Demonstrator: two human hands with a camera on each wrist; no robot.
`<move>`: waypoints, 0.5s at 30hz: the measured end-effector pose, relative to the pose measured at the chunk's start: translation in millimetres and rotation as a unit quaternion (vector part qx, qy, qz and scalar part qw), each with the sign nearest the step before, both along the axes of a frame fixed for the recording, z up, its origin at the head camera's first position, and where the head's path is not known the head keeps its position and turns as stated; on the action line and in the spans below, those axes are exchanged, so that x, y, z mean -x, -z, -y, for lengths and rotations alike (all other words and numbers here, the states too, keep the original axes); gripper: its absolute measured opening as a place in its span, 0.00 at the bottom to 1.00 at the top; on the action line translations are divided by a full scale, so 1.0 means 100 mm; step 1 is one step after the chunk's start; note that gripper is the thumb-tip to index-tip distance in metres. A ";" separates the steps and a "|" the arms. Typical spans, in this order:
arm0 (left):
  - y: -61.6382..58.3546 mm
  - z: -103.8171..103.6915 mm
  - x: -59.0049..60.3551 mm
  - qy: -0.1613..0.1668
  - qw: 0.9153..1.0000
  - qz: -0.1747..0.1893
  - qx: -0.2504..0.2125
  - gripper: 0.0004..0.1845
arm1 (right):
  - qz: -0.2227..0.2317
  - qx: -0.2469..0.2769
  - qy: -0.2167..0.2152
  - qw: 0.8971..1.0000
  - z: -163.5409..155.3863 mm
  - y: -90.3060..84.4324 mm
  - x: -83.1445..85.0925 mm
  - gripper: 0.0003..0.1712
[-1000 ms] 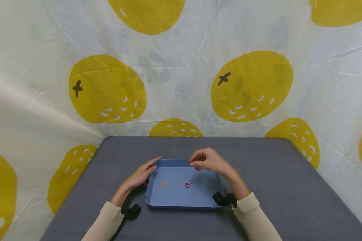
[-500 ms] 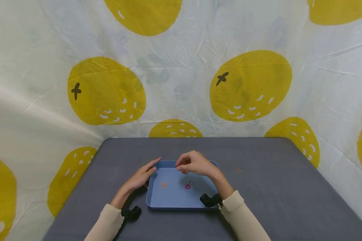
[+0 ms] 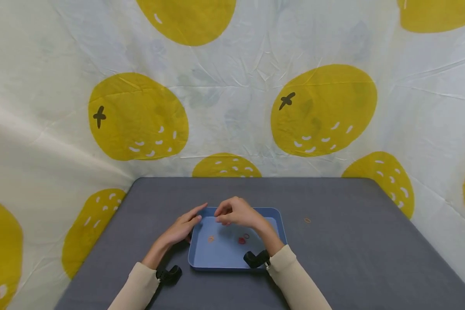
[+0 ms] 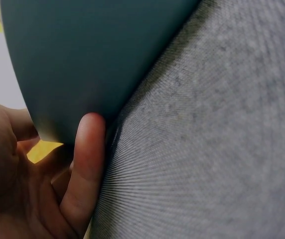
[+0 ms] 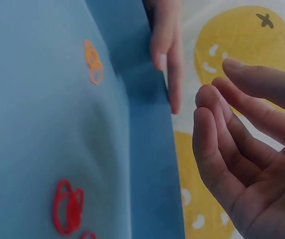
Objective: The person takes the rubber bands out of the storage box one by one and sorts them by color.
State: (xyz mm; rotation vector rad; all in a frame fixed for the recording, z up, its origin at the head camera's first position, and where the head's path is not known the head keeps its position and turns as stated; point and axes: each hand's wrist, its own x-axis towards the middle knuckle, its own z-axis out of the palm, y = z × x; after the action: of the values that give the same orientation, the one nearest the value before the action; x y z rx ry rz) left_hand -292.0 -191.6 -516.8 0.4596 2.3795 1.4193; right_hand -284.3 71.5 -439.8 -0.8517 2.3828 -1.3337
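A blue tray (image 3: 224, 255) lies on the grey table (image 3: 352, 258). On its floor are a pair of orange rubber bands (image 3: 211, 238) and some red bands (image 3: 242, 240). My left hand (image 3: 186, 224) lies with straight fingers against the tray's far left corner; in the left wrist view a finger (image 4: 85, 164) touches the tray's outer wall (image 4: 92, 50). My right hand (image 3: 226, 214) hovers over the tray's far left part, fingers loosely bent and holding nothing. The right wrist view shows the fingers (image 5: 222, 149) apart, above the tray (image 5: 33, 124), with the orange bands (image 5: 93, 62) and red bands (image 5: 68, 206) below.
One loose rubber band (image 3: 307, 220) lies on the table to the right of the tray. A white cloth with yellow fruit prints (image 3: 321, 112) hangs behind and beside the table. Black wrist mounts sit at both cuffs.
My right hand has moved left across the far side of the tray, from its right part toward the left hand. The left hand and the bands have not moved.
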 end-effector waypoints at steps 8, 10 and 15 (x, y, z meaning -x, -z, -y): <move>0.00 0.00 -0.02 0.003 1.000 -0.004 -0.006 0.27 | 0.004 -0.001 -0.008 1.000 0.09 0.10 0.01 0.11; 0.00 0.00 -0.01 0.006 1.000 -0.006 -0.007 0.27 | 0.004 -0.001 -0.006 1.000 0.10 0.11 0.02 0.10; -0.02 0.00 0.00 0.010 1.000 -0.002 -0.008 0.27 | -0.002 -0.009 -0.002 1.000 0.09 0.12 0.03 0.11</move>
State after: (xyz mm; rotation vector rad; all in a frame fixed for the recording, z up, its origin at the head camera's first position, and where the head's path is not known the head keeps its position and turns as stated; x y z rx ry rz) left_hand -291.8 -191.6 -515.1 0.4884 2.3619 1.4314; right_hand -287.6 62.0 -451.6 -0.8559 2.3909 -1.3079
